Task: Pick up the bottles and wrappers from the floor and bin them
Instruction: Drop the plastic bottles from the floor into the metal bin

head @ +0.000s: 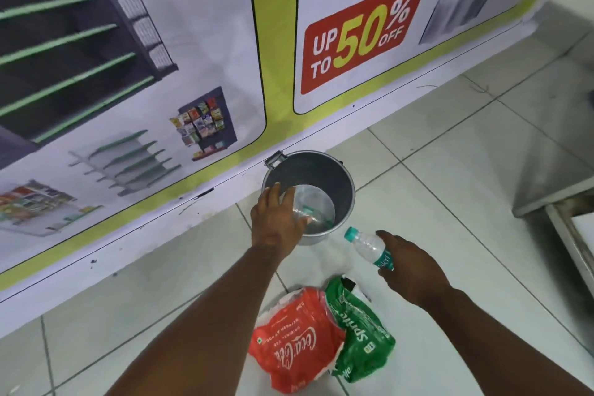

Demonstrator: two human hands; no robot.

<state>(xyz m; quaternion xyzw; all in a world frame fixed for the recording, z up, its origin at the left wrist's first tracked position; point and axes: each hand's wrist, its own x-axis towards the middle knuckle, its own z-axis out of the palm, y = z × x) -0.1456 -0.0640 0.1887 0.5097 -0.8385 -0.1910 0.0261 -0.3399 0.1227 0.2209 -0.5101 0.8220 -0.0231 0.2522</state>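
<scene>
A grey metal bucket point(334, 177) stands on the tiled floor against the wall. A clear plastic bottle point(308, 212) lies inside it. My left hand point(276, 219) hovers over the bucket's near-left rim with fingers spread, holding nothing. My right hand point(411, 267) grips a clear water bottle with a teal cap point(366, 246), tilted with the cap pointing toward the bucket, just to its right. On the floor below my hands lie a red Coca-Cola wrapper point(295, 337) and a green Sprite wrapper point(360, 328), touching each other.
A printed banner point(360, 38) covers the wall behind the bucket. A metal counter or cabinet base point(553, 199) juts in at the right edge. White floor tiles point(466, 170) spread to the right of the bucket.
</scene>
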